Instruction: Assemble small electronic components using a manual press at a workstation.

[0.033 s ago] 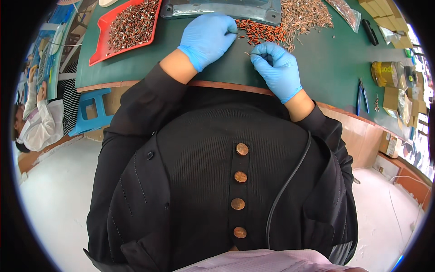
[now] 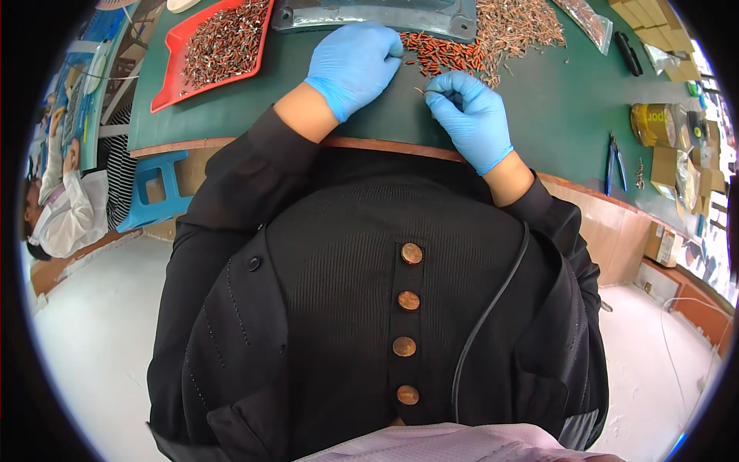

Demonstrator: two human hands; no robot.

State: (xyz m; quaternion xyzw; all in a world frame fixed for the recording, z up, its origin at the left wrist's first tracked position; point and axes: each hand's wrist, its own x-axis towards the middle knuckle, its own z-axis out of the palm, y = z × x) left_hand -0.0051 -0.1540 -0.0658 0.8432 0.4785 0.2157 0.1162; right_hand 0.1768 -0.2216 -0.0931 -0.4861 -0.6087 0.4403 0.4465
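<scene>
Blue-gloved left hand (image 2: 352, 68) sits palm down above the green tabletop (image 2: 554, 127), back of the hand up, fingers curled under, thumb and index tips close together and facing right. Its forearm runs up and to the right out of a black sleeve (image 2: 271, 152). Can't tell if that hand has hold of anything; the fingers hide it.

Blue-gloved right hand (image 2: 473, 122) comes up and leftward from the lower right, wrist near the table's front edge. Thumb and index are closed to a pinch, the other fingers curled loosely. Pinched there: a thin, pale, wire-like piece (image 2: 419, 91), just its end showing. It's left of the fingertips, between the two hands, over the near part of the table. Visible end points left and slightly up, toward the left hand; long axis looks closer to crosswise than fore-aft. Rest of it is covered by the glove.

Just beyond both hands: loose pile of small orange-and-dark cylindrical parts (image 2: 446, 54), axes at mixed angles. It meets a heap of tan, wiry pieces (image 2: 523, 29) on its right. Red plastic scoop tray (image 2: 171, 91) of similar parts is at left; blue-handled pliers (image 2: 610, 169) at far right, tips away from the wearer.
</scene>
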